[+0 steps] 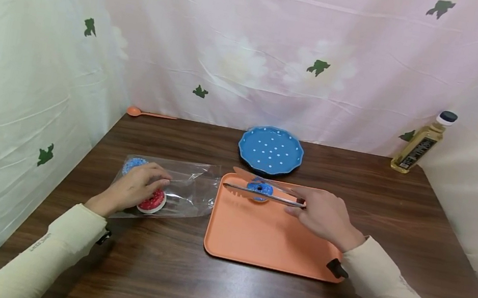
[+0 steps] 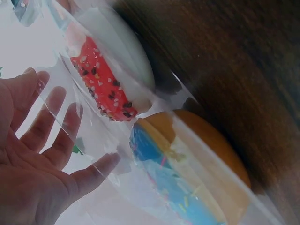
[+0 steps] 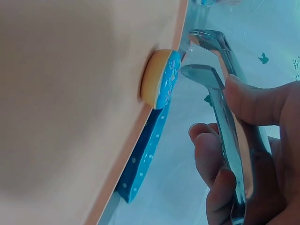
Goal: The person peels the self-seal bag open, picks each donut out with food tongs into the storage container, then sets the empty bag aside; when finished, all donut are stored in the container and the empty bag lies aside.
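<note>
My left hand [image 1: 136, 185] lies over a clear plastic bag [image 1: 192, 198], its fingers loosely spread. Inside the bag are a doughnut with red icing [image 1: 154, 202] and one with light blue icing [image 1: 134, 162], both partly covered by the hand. Metal tongs [image 3: 229, 136] are gripped in my right hand [image 1: 327, 216], thumb on one arm and fingers on the other. Their tips stand apart above the orange tray [image 1: 271, 241]. Beneath them, near the tray's far edge, sits a blue-iced doughnut [image 3: 161, 79]; the right wrist view shows a gap between it and the tongs.
Behind the tray stands a blue plate [image 1: 270, 151] with white dots. An orange spoon [image 1: 135, 111] lies at the far left corner of the wooden table [image 1: 155, 275]. A bottle of yellow oil [image 1: 420, 145] stands at the far right, beside the curtain [image 1: 248, 27].
</note>
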A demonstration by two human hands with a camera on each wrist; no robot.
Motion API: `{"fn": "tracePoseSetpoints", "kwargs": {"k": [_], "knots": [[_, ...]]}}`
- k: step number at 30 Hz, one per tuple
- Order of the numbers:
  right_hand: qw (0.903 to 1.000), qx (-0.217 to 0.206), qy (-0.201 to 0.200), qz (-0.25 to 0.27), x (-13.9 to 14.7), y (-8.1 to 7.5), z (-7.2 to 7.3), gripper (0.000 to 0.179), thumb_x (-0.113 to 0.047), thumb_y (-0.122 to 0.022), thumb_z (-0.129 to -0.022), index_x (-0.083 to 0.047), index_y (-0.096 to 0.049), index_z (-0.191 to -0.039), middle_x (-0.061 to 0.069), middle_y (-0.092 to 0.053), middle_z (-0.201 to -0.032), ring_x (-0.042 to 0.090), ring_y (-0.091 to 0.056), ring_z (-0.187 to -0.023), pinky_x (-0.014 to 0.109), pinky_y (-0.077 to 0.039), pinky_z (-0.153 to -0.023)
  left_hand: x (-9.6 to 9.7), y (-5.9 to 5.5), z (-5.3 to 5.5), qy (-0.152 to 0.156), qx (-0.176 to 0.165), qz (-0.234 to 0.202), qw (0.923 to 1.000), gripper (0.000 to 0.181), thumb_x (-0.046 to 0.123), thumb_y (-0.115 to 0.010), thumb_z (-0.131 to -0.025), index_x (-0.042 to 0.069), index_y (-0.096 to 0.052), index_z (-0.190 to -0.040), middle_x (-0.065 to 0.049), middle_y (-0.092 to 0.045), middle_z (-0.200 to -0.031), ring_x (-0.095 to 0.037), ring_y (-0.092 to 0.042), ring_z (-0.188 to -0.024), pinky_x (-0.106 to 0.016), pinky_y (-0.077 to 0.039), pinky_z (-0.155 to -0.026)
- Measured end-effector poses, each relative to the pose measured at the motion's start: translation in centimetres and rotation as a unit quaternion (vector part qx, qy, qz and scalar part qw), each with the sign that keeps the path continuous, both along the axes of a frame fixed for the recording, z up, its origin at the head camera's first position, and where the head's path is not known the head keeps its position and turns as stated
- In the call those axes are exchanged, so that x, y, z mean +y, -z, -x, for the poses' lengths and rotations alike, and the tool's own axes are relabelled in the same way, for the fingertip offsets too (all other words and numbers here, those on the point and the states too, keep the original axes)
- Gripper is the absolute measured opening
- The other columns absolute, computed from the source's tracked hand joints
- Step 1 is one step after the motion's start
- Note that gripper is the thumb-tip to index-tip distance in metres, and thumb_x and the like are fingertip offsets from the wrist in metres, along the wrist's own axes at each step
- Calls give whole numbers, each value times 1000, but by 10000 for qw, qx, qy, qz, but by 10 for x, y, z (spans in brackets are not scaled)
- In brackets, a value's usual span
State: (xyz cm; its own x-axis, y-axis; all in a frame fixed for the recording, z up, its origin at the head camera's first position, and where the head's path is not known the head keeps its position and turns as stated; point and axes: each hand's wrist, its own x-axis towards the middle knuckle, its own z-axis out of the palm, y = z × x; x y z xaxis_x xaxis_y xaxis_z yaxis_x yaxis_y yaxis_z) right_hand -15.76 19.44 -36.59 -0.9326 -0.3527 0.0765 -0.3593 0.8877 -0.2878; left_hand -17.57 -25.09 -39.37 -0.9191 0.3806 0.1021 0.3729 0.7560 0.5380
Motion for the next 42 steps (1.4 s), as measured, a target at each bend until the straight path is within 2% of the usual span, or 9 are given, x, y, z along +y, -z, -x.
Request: {"fn": "tracePoseSetpoints", "kwargs": {"k": [7, 13, 15, 20, 26, 30, 33, 39, 42], "knots": [[9998, 97, -197, -26, -19, 1, 6, 45, -40, -73, -93, -16, -69, -131, 0, -73, -92, 14, -62, -68, 33, -46, -53, -1, -1, -1, -30, 28, 20, 10000, 26, 23, -61, -103, 6, -73, -119, -7, -65, -118, -29, -60, -113, -53, -49, -96], [9989, -70, -452, -47, -35, 5, 10, 48, -39, -72, -93, -13, -67, -133, 6, -74, -105, 15, -63, -73, 32, -45, -51, -1, 0, -1, -5, 69, -24, 10000, 27, 26, -61, -103, 7, -73, -118, -6, -65, -117, -27, -61, -110, -52, -50, -94], [9985, -118, -536, -64, -41, 6, 11, 48, -39, -73, -93, -14, -67, -134, 4, -74, -102, 12, -59, -65, 30, -41, -47, -1, 0, 0, 13, 89, -33, 10000, 27, 26, -60, -104, 7, -73, -118, -6, -65, -117, -26, -61, -109, -51, -51, -93], [9972, -37, -751, -13, -55, 8, 13, 43, -37, -76, -91, -18, -70, -129, -5, -69, -79, 8, -47, -49, 29, -36, -42, -2, 0, 0, 42, 152, -52, 9999, 27, 27, -58, -105, 8, -73, -116, -4, -64, -116, -24, -61, -107, -49, -52, -90], [9956, -193, -918, 32, -71, 13, 17, 38, -38, -76, -91, -19, -71, -124, -10, -64, -77, 9, -47, -51, 31, -36, -41, -3, 0, 0, 23, 103, -17, 9999, 28, 28, -58, -104, 8, -73, -117, -4, -64, -117, -24, -61, -108, -49, -52, -91], [9943, -347, -1008, -2, -81, 17, 20, 24, -41, -77, -89, -20, -70, -98, -9, -55, -73, 9, -49, -56, 32, -37, -43, -3, 1, 0, 31, 76, -62, 9999, 29, 28, -57, -105, 8, -73, -117, -4, -64, -117, -24, -60, -108, -50, -51, -92], [9940, -421, -1013, -8, -87, 19, 22, 25, -42, -78, -88, -22, -63, -87, -9, -52, -72, 10, -49, -61, 32, -38, -46, -3, 2, 0, 49, 133, -61, 9999, 28, 28, -58, -105, 8, -73, -117, -4, -64, -116, -24, -61, -108, -50, -51, -91], [9935, -415, -1060, -30, -98, 22, 27, 37, -43, -78, -88, -18, -72, -114, -11, -54, -76, 10, -51, -72, 30, -44, -53, -2, 2, 1, 52, 215, 31, 9998, 27, 25, -59, -104, 7, -73, -117, -7, -65, -118, -28, -60, -112, -51, -50, -93], [9930, -430, -1103, 25, -103, 23, 29, 41, -42, -79, -87, -19, -73, -120, -13, -60, -78, 9, -54, -76, 29, -45, -56, -2, 1, 0, 4, 158, 33, 9999, 27, 25, -59, -104, 6, -73, -118, -7, -64, -119, -29, -60, -112, -52, -50, -93]]}}
